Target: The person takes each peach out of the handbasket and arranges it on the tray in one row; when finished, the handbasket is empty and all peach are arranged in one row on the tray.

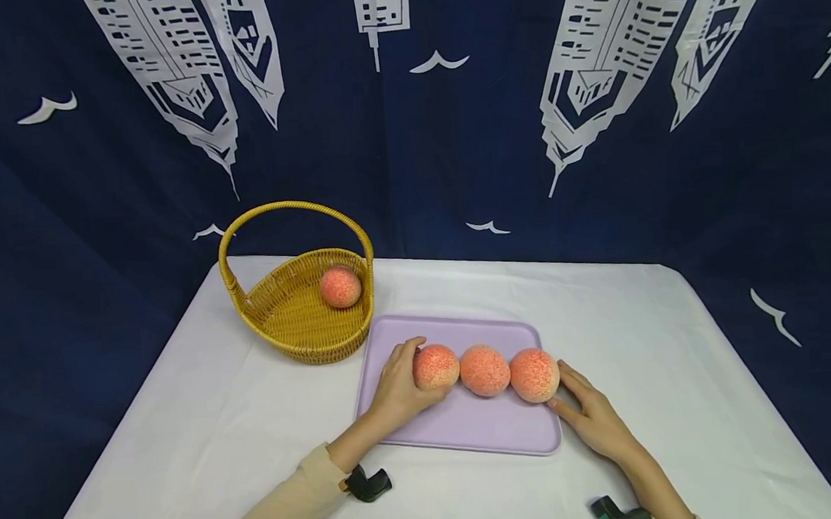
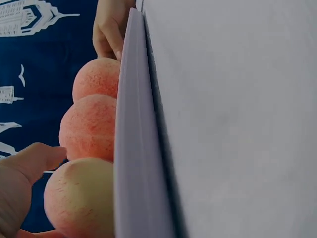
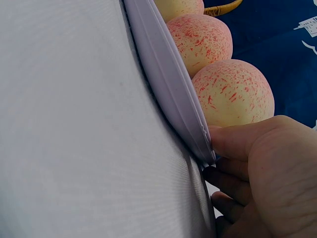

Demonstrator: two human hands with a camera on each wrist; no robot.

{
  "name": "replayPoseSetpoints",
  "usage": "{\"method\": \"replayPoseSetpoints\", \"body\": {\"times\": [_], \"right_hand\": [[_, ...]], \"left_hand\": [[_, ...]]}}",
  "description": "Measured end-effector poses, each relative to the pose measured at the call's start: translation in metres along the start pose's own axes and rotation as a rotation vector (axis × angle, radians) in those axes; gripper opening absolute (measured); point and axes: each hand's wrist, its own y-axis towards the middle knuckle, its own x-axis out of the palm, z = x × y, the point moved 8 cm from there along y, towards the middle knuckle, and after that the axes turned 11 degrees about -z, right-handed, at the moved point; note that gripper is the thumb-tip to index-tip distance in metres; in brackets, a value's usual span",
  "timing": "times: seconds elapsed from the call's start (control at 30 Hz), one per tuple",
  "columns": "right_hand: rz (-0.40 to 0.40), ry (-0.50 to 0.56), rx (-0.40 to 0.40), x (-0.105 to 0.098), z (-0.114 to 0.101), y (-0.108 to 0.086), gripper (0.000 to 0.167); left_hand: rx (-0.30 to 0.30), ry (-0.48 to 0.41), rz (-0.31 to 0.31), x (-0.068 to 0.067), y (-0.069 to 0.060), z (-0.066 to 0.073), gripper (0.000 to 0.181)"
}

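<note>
Three pink-and-cream peaches sit in a touching row on a lilac tray [image 1: 458, 432]. My left hand [image 1: 398, 388] grips the left peach [image 1: 436, 367] from its left side, thumb along the near side and fingers at the far side. Between the outer two is the middle peach [image 1: 485, 370]. At the row's other end, my right hand [image 1: 593, 418] touches the right peach [image 1: 535, 375] with relaxed fingers and thumb. In the right wrist view, the thumb [image 3: 237, 139] lies against that peach beside the tray's rim; the lower fingers are partly in shadow.
A yellow wicker basket [image 1: 287, 346] with a tall handle stands behind the tray on the left. Another peach [image 1: 340, 287] lies inside it. A white cloth [image 1: 186, 432] covers the table, and a dark blue printed curtain [image 1: 452, 149] hangs behind.
</note>
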Motion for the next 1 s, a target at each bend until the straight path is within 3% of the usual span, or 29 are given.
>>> {"method": "replayPoseSetpoints", "body": {"times": [0.1, 0.3, 0.43, 0.53, 0.73, 1.0], "right_hand": [[0.004, 0.005, -0.01, -0.001, 0.001, 0.0, 0.06], [0.003, 0.008, -0.022, 0.0, 0.001, 0.001, 0.06], [0.009, 0.012, -0.022, -0.001, 0.002, 0.0, 0.059], [0.008, 0.013, -0.028, 0.0, 0.002, 0.0, 0.059], [0.014, 0.013, -0.032, -0.001, 0.001, 0.0, 0.059], [0.0, 0.024, -0.022, 0.0, 0.002, 0.0, 0.059]], "left_hand": [[0.051, 0.018, 0.07, -0.017, 0.0, 0.01, 0.073], [0.107, -0.021, 0.297, -0.083, 0.002, 0.017, 0.062], [0.075, -0.038, 0.38, -0.122, 0.008, 0.001, 0.063], [0.016, -0.043, 0.412, -0.145, 0.014, -0.018, 0.066], [-0.137, 0.001, 0.369, -0.168, 0.034, -0.055, 0.078], [-0.255, -0.007, 0.243, -0.167, 0.06, -0.084, 0.085]]}}
